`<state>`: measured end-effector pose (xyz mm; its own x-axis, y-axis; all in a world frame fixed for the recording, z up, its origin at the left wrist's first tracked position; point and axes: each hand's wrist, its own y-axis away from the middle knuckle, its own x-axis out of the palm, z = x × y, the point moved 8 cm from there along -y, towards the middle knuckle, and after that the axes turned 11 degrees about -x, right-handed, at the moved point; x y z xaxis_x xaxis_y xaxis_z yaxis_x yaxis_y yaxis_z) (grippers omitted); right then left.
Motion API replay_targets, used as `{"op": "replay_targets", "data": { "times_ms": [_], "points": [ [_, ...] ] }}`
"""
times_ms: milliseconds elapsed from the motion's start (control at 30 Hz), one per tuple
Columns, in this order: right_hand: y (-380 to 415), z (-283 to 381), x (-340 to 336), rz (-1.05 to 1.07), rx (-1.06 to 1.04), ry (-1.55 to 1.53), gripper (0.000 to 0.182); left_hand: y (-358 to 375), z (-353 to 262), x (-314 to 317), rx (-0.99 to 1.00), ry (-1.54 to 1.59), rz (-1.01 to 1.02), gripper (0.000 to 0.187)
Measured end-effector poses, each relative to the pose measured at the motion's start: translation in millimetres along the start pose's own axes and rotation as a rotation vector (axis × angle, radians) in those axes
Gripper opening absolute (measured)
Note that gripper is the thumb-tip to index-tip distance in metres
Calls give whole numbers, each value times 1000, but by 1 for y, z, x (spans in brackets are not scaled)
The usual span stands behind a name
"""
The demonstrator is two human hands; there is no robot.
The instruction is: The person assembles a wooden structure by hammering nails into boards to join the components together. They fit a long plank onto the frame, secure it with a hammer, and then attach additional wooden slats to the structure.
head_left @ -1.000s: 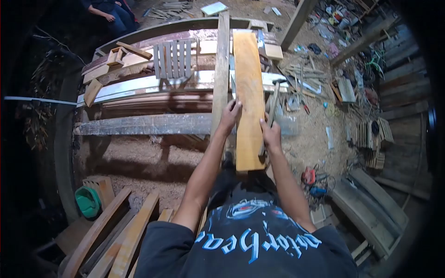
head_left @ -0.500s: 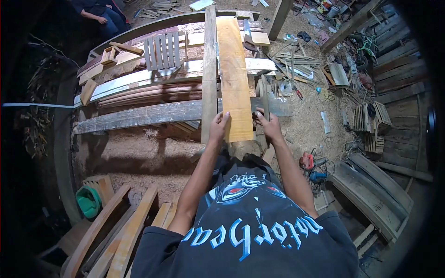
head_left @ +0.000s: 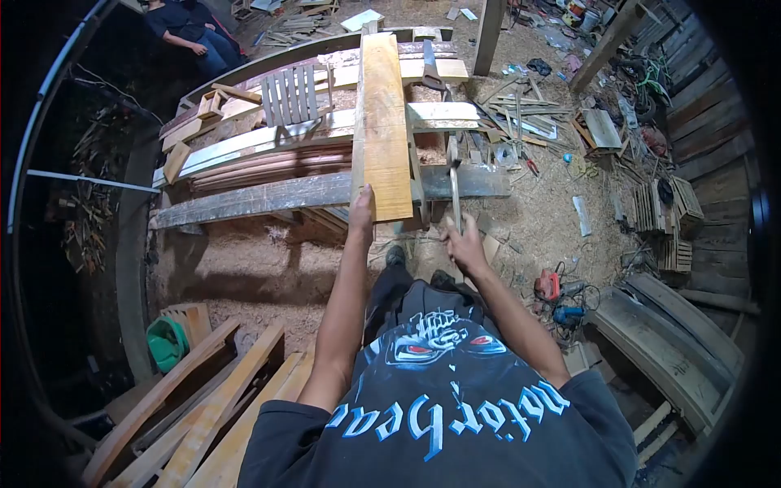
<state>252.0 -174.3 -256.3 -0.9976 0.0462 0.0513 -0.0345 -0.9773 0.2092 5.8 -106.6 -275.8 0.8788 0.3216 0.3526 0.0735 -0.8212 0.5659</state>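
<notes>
A long yellowish plank [head_left: 385, 130] lies lengthwise away from me across the workbench boards, on top of a narrower grey board whose edge shows along its left side. My left hand [head_left: 363, 210] grips the near left corner of the plank, thumb on top. Right of the plank's near end, my right hand [head_left: 464, 246] is closed around the handle of what looks like a hammer [head_left: 455, 191]. Its head points away from me, over the dark front beam. A handsaw [head_left: 432, 71] rests on the boards beyond, to the right of the plank.
A slatted wooden piece [head_left: 290, 98] and a small wooden frame [head_left: 211, 106] sit on the bench at left. The dark front beam [head_left: 268, 198] crosses before me. Red [head_left: 547, 284] and blue [head_left: 569, 314] power tools lie on the sawdust floor. Another person [head_left: 195, 37] sits back left.
The plank has shifted left over the grey board, with my left hand moving along. My right hand has moved away from the plank's edge, and the hammer-like tool in it now shows clearly.
</notes>
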Motion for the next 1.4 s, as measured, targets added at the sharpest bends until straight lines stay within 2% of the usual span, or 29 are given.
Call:
{"op": "replay_targets", "data": {
  "times_ms": [67,167,200,333,433,467,567,600,700,733,867,1000,1100,1267,1367,1400],
  "points": [
    [22,-8,-10,-18,140,-158,24,6,-5,-1,10,-116,-98,45],
    [62,-4,0,-13,323,-357,21,-8,3,-13,36,-131,-114,46],
    [67,0,-4,74,332,-295,17,-7,6,-13,25,-123,-115,47],
    [77,12,-2,-33,229,-375,19,-10,4,-13,18,-77,-123,47],
    [77,7,13,12,262,-359,16,-14,6,-15,44,-59,-119,48],
    [82,10,24,198,315,-333,14,-17,6,-15,54,-57,-112,48],
    [80,-3,15,61,338,-452,14,-21,6,-16,33,-32,-93,50],
    [77,-4,10,-20,280,-452,16,-27,7,-19,50,-80,-113,51],
    [82,-11,20,109,368,-334,18,-39,11,-25,88,-180,-150,51],
    [89,-8,29,176,448,-404,17,-41,12,-24,91,-188,-144,50],
    [92,-2,24,172,406,-416,12,-58,18,-31,123,-248,-142,49],
    [81,-18,9,-95,266,-515,9,-26,5,-7,68,-80,-127,48],
    [92,-1,30,214,358,-402,9,-12,-1,3,107,-30,-110,44],
    [84,-13,15,-53,293,-447,12,-10,-3,1,98,-24,-103,42],
    [96,-7,38,217,346,-411,15,-28,5,-7,131,-91,-82,44],
    [97,-4,38,183,355,-412,16,-25,6,-7,132,-101,-90,45]
  ]
}}
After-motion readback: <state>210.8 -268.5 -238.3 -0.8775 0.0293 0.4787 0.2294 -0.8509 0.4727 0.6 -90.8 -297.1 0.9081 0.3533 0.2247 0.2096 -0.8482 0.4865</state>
